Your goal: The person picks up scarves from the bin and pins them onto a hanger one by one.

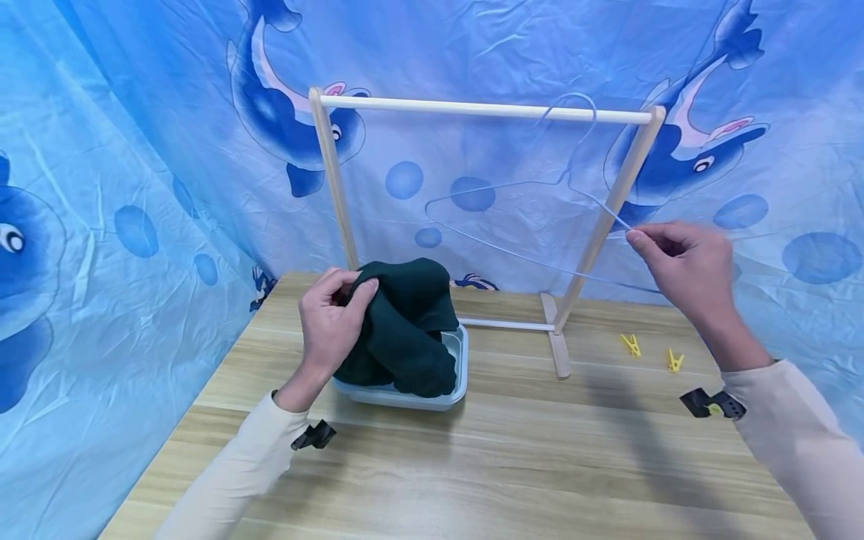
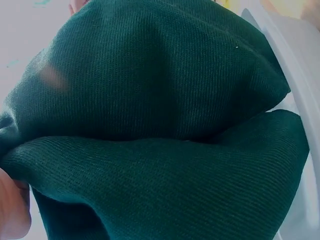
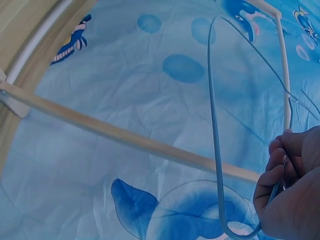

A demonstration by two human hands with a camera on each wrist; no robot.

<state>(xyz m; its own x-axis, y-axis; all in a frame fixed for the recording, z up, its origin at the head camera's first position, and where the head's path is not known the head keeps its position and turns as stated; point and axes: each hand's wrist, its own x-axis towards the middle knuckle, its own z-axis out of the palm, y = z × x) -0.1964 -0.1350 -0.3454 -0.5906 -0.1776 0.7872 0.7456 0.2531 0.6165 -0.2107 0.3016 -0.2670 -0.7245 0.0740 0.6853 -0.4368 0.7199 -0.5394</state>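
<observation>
Head view: one dark green cloth (image 1: 412,330), left, bunched in the pale tub (image 1: 405,403), edge pinched in our left hand (image 1: 331,319); one blue hanger (image 1: 610,211), right, gripped in our right hand (image 1: 695,266), which we should steady clear of the rack (image 1: 472,109).

"What's the cloth (image 1: 412,322) at the left hand (image 1: 331,322) like?"

"Matt and finely ribbed. The tub (image 1: 405,400) just below that hand looks like smooth plastic."

"And at the right hand (image 1: 695,266)?"

"A hanger (image 3: 214,120) of thin, smooth wire with a slight sheen; whether it's coated I can't tell."

"Beyond both hands?"

"Matt wooden uprights (image 1: 336,187), a smooth, glossy crossbar (image 1: 472,109), and a creased, faintly shiny fabric backdrop (image 1: 499,45)."

"Below the right hand?"

"Plastic clips (image 1: 632,346), on a bench (image 1: 526,465) with a smooth, wood-grained, softly glossy top."
</observation>
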